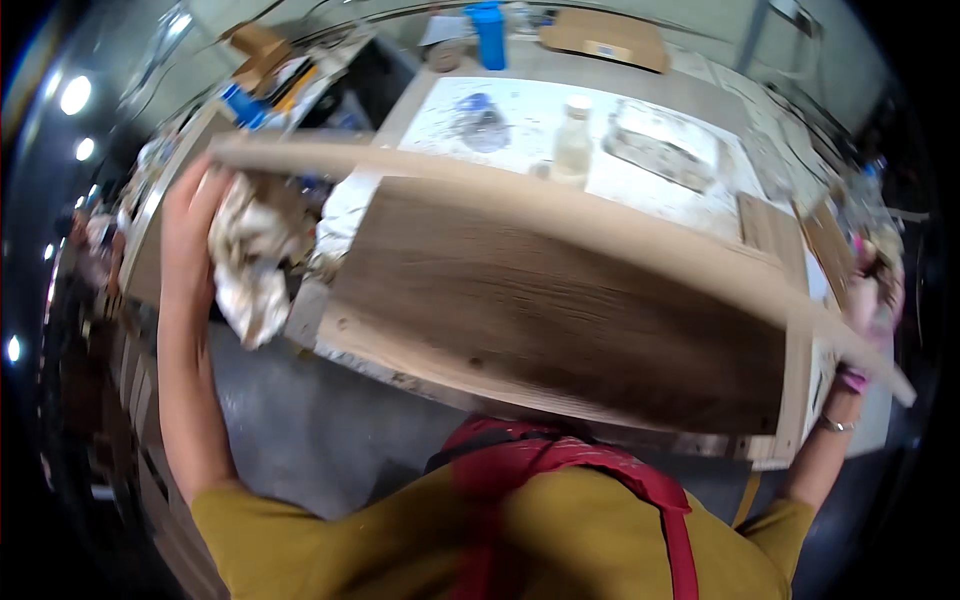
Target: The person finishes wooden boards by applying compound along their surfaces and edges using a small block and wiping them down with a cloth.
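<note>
A long, pale wooden board [560, 193], smeared by motion, slants across the view from upper left to lower right. My left hand [195, 195] is closed around its left end. A stained white rag [255, 260] hangs beside that hand, apparently pinched with the board. My right hand [877, 295] is at the board's other end, with pink at the wrist; the board crosses in front of the wrist. Its fingers are too blurred to read. Below the board is a dark brown wooden panel [560, 300] with lighter edges; whether the two are joined I cannot tell.
A paint-spotted white sheet [420, 125] covers the worktable ahead. On it are a pale bottle [573, 140] and a stained tray [660, 145]. Farther back are a blue bottle [488, 35] and a flat cardboard piece [605, 38]. Wooden pieces [770, 225] lie at the right.
</note>
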A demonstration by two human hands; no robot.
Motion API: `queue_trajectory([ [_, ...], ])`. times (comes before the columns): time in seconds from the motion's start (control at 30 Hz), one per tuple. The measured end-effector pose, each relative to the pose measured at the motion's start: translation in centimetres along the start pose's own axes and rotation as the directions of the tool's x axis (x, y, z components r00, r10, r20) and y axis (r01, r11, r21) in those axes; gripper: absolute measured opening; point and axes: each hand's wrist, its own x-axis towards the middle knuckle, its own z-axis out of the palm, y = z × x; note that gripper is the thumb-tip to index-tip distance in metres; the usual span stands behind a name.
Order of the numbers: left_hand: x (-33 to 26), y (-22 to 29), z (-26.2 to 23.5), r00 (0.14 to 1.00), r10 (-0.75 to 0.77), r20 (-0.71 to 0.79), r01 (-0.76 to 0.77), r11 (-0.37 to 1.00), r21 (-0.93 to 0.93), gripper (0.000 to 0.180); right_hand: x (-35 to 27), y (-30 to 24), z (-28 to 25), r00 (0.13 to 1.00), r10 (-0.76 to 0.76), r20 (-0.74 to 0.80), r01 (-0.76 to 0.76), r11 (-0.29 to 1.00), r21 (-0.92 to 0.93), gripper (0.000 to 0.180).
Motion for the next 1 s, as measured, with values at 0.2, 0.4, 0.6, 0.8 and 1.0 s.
queue_trajectory([
  [0.2,-8.3,-4.3,1.1,0.995,-0.085,0.046,0.067,0.953,0.296,0.041,-8.6,3.1,5.9,0.98,0.163,-0.117,-0.148,0.981,0.126,0.016],
  [0.4,-11.6,-3.8,-0.8,0.951,-0.128,0.281,-0.06,0.816,0.575,0.05,-9.8,7.1,9.4,0.961,0.225,-0.162,-0.193,0.962,0.194,0.018],
  [0.6,-7.9,-5.9,-0.4,0.98,0.197,0.006,-0.166,0.812,0.56,0.029,-10.8,5.4,9.8,0.906,0.286,-0.31,-0.27,0.958,0.095,0.019],
  [0.8,-4.9,0.5,-9.5,0.935,0.305,0.182,-0.323,0.943,0.079,0.045,-9.9,6.2,12.9,0.919,0.282,-0.276,-0.332,0.931,-0.152,0.028],
  [1.0,-2.2,-3.2,7.4,0.981,-0.088,0.174,-0.006,0.879,0.476,0.031,-9.2,6.5,11.9,0.94,0.277,-0.201,-0.338,0.84,-0.424,0.023],
])
